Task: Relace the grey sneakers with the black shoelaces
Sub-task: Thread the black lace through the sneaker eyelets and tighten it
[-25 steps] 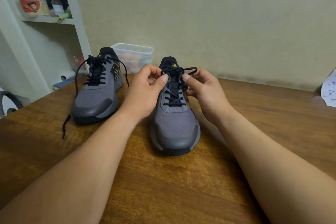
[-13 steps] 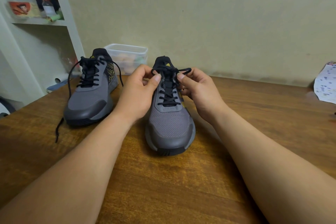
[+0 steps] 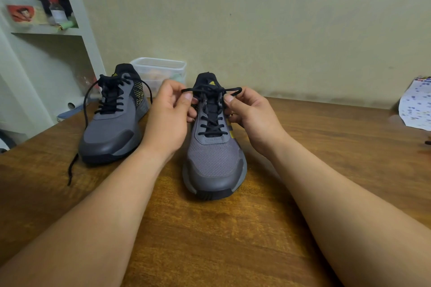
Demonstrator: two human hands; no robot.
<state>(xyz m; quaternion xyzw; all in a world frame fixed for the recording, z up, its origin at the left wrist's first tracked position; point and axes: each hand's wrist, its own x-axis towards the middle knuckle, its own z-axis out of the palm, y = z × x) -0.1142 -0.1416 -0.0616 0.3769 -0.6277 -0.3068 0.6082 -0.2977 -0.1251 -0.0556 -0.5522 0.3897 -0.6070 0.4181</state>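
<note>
Now your left hand (image 3: 168,119) and right hand (image 3: 254,116), each pinching the black shoelace (image 3: 211,90), have moved apart, probably tightening the central grey sneaker (image 3: 214,161).

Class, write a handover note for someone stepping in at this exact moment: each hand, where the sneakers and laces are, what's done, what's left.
Left hand pinches the black shoelace at the top of the near sneaker; right hand pinches its other side.
That sneaker stands mid-table, toe toward the person; second sneaker stands to its left, lace ends loose, one trailing on the table.
Done: both look laced up the eyelets.
Left: probably snug and tie both; no bow shows.
</note>
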